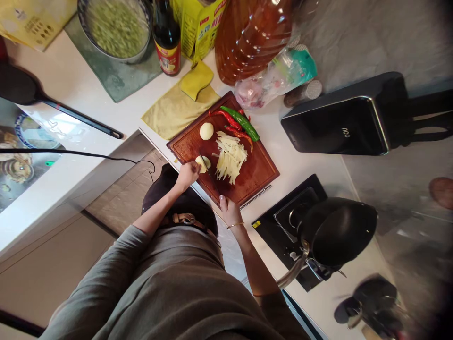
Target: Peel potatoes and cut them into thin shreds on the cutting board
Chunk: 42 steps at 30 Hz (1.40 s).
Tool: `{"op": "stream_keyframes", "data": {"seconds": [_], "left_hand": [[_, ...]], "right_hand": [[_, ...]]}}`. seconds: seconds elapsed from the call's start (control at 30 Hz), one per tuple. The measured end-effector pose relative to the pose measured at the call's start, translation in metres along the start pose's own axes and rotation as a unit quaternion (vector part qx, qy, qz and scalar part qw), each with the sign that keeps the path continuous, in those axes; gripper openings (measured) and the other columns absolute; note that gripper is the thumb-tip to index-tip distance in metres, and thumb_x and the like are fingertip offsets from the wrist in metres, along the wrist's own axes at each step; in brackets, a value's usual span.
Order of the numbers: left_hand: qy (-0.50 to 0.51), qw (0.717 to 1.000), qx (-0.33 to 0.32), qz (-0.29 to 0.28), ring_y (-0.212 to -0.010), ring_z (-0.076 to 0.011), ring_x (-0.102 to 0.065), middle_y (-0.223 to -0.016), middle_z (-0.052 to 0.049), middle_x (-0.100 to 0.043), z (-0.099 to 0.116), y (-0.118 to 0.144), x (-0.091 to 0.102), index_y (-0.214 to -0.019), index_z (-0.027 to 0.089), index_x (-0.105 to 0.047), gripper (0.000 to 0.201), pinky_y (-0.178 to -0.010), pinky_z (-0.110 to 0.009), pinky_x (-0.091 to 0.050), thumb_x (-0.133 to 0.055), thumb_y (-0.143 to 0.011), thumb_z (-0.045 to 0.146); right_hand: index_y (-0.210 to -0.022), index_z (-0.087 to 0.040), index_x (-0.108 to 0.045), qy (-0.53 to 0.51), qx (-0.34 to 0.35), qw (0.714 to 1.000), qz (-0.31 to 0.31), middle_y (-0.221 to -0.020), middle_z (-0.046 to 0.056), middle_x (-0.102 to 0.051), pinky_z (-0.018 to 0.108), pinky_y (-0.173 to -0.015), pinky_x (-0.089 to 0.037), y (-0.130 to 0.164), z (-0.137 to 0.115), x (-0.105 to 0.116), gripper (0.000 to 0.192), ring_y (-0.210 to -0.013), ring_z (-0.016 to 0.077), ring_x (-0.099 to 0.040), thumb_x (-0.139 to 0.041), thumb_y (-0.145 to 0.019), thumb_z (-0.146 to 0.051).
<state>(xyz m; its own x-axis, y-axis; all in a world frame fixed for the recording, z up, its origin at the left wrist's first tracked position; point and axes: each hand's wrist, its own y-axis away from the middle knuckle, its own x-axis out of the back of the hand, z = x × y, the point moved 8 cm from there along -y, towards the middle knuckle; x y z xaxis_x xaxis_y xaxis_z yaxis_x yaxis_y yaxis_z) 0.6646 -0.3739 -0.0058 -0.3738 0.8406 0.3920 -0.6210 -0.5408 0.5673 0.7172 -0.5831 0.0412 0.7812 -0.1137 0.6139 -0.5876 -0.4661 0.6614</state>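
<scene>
The left hand (pixel 187 174) is pressing its curled fingers on a smooth, pale, round potato piece (pixel 204 163) on the reddish-brown wooden cutting board (pixel 260 170). The right hand (pixel 228 210) is gripping a dark knife (pixel 209 172), its blade beside the potato. Thin pale potato sticks (pixel 230 157) are lying just past both hands.

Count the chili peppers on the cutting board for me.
3 for sure: one green chili and two red chilies flanking it at the cutting board far edge; another may hide behind.
</scene>
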Motion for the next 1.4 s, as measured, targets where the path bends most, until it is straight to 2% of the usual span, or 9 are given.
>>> {"op": "stream_keyframes", "data": {"seconds": [0.17,0.3,0.5,0.8,1.0,1.1,1.27,1.4], "left_hand": [[-0.003,1.0,-0.006,0.001,-0.049,-0.01,-0.048,-0.054,-0.002,-0.056,0.002,0.0,0.001,-0.058,0.017,-0.053,0.027,-0.054,-0.022,-0.037,-0.047,-0.08,0.032],[-0.004,1.0,-0.009,0.008,-0.051,-0.0104,-0.049,-0.056,-0.002,-0.057,0.001,0.001,0.0,-0.059,0.017,-0.053,0.028,-0.055,-0.022,-0.037,-0.046,-0.081,0.033],[0.005,1.0,-0.01,0.006,-0.052,-0.0106,-0.051,-0.058,-0.002,-0.059,-0.005,-0.001,-0.002,-0.06,0.016,-0.053,0.028,-0.055,-0.022,-0.039,-0.047,-0.081,0.034],[0.017,1.0,-0.011,0.004,-0.057,-0.0119,-0.054,-0.059,-0.003,-0.06,-0.007,-0.002,-0.002,-0.061,0.015,-0.057,0.024,-0.06,-0.023,-0.042,-0.049,-0.079,0.03],[-0.001,1.0,-0.013,0.007,-0.054,-0.0117,-0.053,-0.058,-0.003,-0.059,-0.007,-0.001,-0.002,-0.059,0.016,-0.055,0.026,-0.058,-0.023,-0.041,-0.047,-0.08,0.031],[0.009,1.0,-0.013,0.004,-0.053,-0.0111,-0.052,-0.058,-0.003,-0.059,-0.008,-0.001,-0.003,-0.06,0.017,-0.054,0.026,-0.056,-0.022,-0.04,-0.048,-0.08,0.032],[0.003,1.0,-0.016,0.006,-0.053,-0.0107,-0.052,-0.057,-0.002,-0.058,-0.007,-0.001,-0.003,-0.059,0.017,-0.053,0.027,-0.056,-0.022,-0.04,-0.046,-0.081,0.032],[0.003,1.0,-0.019,0.012,-0.052,-0.0103,-0.051,-0.057,-0.002,-0.058,-0.005,0.0,-0.002,-0.059,0.017,-0.052,0.026,-0.056,-0.022,-0.039,-0.046,-0.08,0.03]], "right_hand": [[-0.087,-0.015,-0.068,0.024,-0.003,1.0,0.012,-0.071,0.014,-0.069,0.026,-0.057,-0.037,-0.024,-0.009,-0.007,0.062,-0.066,0.0206,-0.063,-0.024,-0.091,-0.058],[-0.078,-0.016,-0.066,-0.023,0.01,0.999,0.03,-0.06,0.009,-0.064,0.025,-0.055,-0.036,-0.036,-0.01,-0.01,0.068,-0.057,0.0172,-0.059,-0.018,-0.09,-0.062],[-0.071,-0.016,-0.062,-0.078,0.027,0.996,0.035,-0.053,0.006,-0.058,0.024,-0.051,-0.034,-0.021,-0.008,-0.003,0.072,-0.049,0.0145,-0.052,-0.015,-0.087,-0.068],[-0.068,-0.018,-0.06,-0.033,0.035,0.998,0.033,-0.054,0.006,-0.058,0.026,-0.052,-0.034,-0.01,-0.009,0.002,0.067,-0.048,0.0147,-0.05,-0.017,-0.089,-0.064],[-0.072,-0.017,-0.063,-0.011,0.017,1.0,0.008,-0.06,0.01,-0.064,0.026,-0.052,-0.035,-0.018,-0.005,-0.002,0.065,-0.054,0.0181,-0.058,-0.02,-0.09,-0.062],[-0.073,-0.017,-0.064,0.012,0.015,1.0,0.022,-0.063,0.012,-0.065,0.027,-0.054,-0.036,-0.027,-0.005,-0.007,0.066,-0.059,0.0203,-0.061,-0.019,-0.089,-0.062],[-0.073,-0.017,-0.064,-0.03,0.011,0.999,0.029,-0.058,0.009,-0.063,0.026,-0.053,-0.036,-0.03,-0.002,-0.014,0.07,-0.053,0.0177,-0.057,-0.013,-0.089,-0.064],[-0.073,-0.017,-0.063,-0.048,0.019,0.998,0.037,-0.056,0.007,-0.06,0.025,-0.053,-0.035,-0.022,-0.005,-0.006,0.07,-0.049,0.0158,-0.053,-0.015,-0.088,-0.066]]}}
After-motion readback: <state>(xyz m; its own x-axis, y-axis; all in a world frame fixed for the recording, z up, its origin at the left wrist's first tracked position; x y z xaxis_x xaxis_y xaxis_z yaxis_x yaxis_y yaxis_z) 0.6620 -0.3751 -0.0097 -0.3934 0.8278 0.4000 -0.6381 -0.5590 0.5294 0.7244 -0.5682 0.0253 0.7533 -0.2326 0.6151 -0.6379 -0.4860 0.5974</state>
